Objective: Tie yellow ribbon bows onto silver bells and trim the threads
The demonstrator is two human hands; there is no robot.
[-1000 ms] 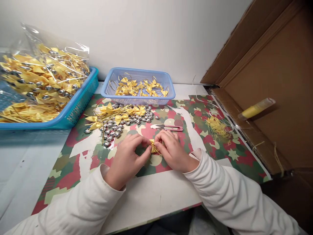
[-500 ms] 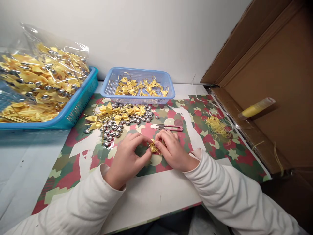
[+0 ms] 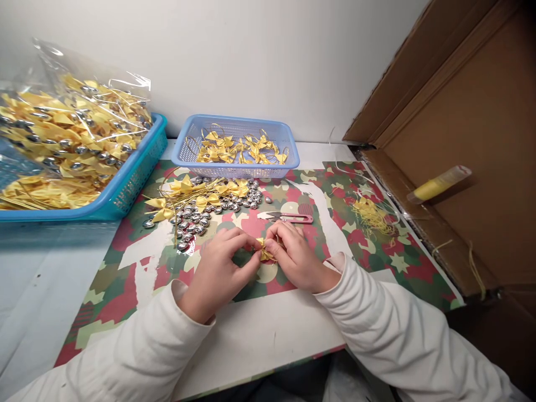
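Between my fingertips, low over the patterned mat (image 3: pixel 226 279), is a small yellow ribbon bow (image 3: pixel 265 254), partly covered by the fingers. My left hand (image 3: pixel 226 262) pinches its left side with thumb and forefinger. My right hand (image 3: pixel 295 251) grips the right side, thumb against curled fingers. Just beyond the right hand lies a pair of pink-handled thread snips (image 3: pixel 288 217). Silver bells or beads (image 3: pixel 192 220) are heaped past the left hand, with several yellow bows (image 3: pixel 161 209) and gold cords (image 3: pixel 196 192) on and around them.
A blue basket (image 3: pixel 234 169) with corded bows stands at the back. At left, a larger blue basket (image 3: pixel 125 190) holds a bulging clear bag (image 3: pixel 84 123) of bows. Yellow thread scraps (image 3: pixel 374 218) lie at right, beside a cardboard wall (image 3: pixel 460 111) with a yellow tube (image 3: pixel 439 185).
The fingers have shifted very slightly around the bow, and the left fingertips sit a little closer over it. Everything else on the mat stays where it was.
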